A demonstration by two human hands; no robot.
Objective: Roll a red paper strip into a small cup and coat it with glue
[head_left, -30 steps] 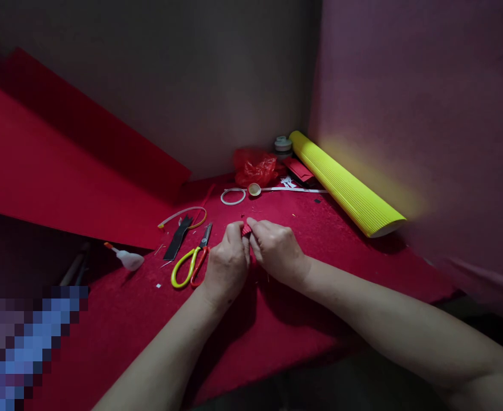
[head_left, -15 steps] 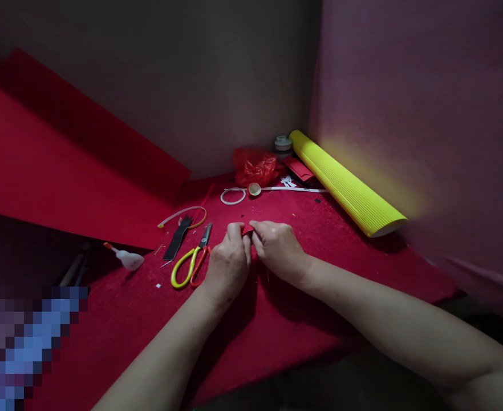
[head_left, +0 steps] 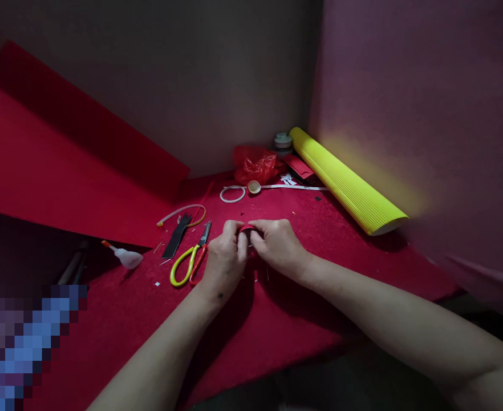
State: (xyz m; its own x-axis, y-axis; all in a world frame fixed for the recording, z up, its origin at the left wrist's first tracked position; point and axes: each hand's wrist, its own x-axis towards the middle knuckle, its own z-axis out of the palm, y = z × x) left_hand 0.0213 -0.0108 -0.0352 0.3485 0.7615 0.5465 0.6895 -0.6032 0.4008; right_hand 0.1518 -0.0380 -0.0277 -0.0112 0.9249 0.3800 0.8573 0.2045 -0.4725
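Both my hands meet over the red felt-covered table [head_left: 277, 319], pinching a small red paper piece [head_left: 247, 228] between their fingertips. My left hand [head_left: 226, 260] holds its left side with curled fingers. My right hand [head_left: 277, 248] grips its right side, thumb and forefinger pressed on it. Most of the red piece is hidden behind my fingers. Yellow-and-red-handled scissors [head_left: 189, 260] lie just left of my left hand.
A yellow corrugated roll [head_left: 345, 182] lies along the right wall. A red plastic bag [head_left: 255, 164], tape rolls [head_left: 283, 141], a white ring [head_left: 232, 194], a white strip, a black comb-like cutout [head_left: 177, 235], a glue bottle [head_left: 125, 257] and a large red sheet [head_left: 63, 165] surround the hands.
My fingers have worked the red piece slightly; it now shows as a curved edge between the fingertips. Both hands stay in about the same place.
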